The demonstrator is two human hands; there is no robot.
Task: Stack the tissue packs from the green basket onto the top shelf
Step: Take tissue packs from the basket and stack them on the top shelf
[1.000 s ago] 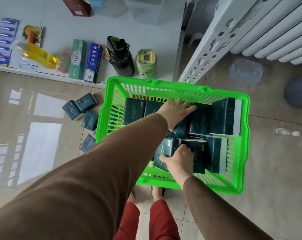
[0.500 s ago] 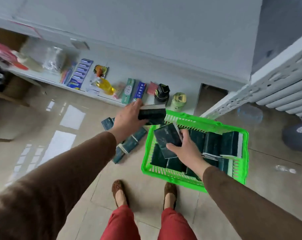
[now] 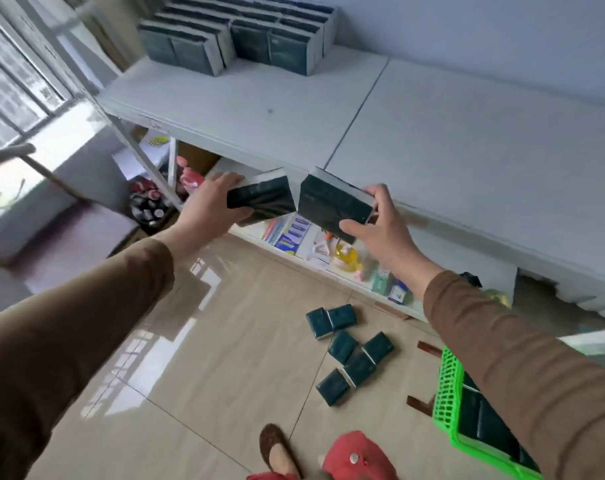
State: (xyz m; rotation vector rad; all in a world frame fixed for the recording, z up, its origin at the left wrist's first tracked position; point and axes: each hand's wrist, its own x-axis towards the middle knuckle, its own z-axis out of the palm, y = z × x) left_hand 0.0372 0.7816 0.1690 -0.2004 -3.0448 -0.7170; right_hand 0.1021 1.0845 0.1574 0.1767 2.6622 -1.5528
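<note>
You have a dark green tissue pack in each hand, both raised in front of the top shelf's [image 3: 467, 161] front edge and not yet over it. Your left hand [image 3: 207, 209] grips the left pack [image 3: 263, 199] with fingers over its top and thumb beneath; your right hand [image 3: 380, 226] pinches the right pack [image 3: 332, 206] between fingers on its far end and thumb on the near face. The two packs sit just beside each other, near corners almost touching.

The stacked packs [image 3: 238, 36] stand in rows at the shelf's back left corner, against the wall. The green basket [image 3: 450, 403] is on the floor at your lower right, with more packs visible inside, so the job looks only partly done. Several loose packs [image 3: 349, 355] lie scattered on the floor tiles in front of the lower shelf [image 3: 304, 258], which holds assorted small goods.

You appear to be in the carry step, between basket and stack. Next, lift both packs over the front edge, reach to the back left, and set them squarely alongside or on the existing rows so nothing topples.
</note>
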